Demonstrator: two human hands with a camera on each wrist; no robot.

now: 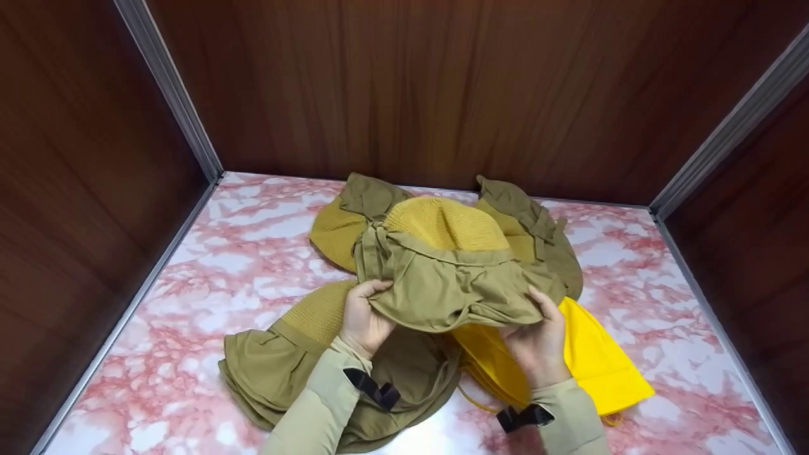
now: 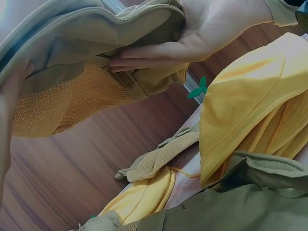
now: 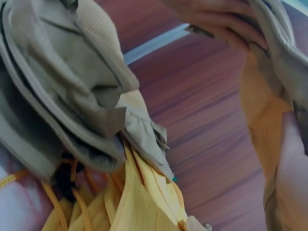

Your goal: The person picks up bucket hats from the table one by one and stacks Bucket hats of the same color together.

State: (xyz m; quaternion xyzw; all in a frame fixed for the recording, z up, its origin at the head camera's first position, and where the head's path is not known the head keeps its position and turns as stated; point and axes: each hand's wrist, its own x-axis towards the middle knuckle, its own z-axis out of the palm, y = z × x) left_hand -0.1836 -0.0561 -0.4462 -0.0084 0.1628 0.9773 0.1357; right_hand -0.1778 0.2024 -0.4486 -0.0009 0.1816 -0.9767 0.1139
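Observation:
Both hands hold a sun hat with a woven mustard crown and a wide olive brim (image 1: 436, 291), raised over the other hats. At the brim's left side, the left hand (image 1: 366, 321) grips the edge with its thumb on top. My right hand (image 1: 540, 344) pinches the opposite side, thumb above and fingers underneath. The left wrist view shows the hat's mesh crown (image 2: 72, 98) from below, and the right hand's fingers (image 2: 149, 53) lie along its inside. Part of the crown (image 3: 260, 110) also shows beside the right thumb in the right wrist view.
Similar olive hats lie at lower left (image 1: 272, 373), back left (image 1: 335, 230) and back right (image 1: 562, 262). Bright yellow cloth hats (image 1: 600, 363) with cords spread under the right forearm. Brown wood-grain panels (image 1: 404, 95) enclose the pink marbled tabletop (image 1: 183, 316).

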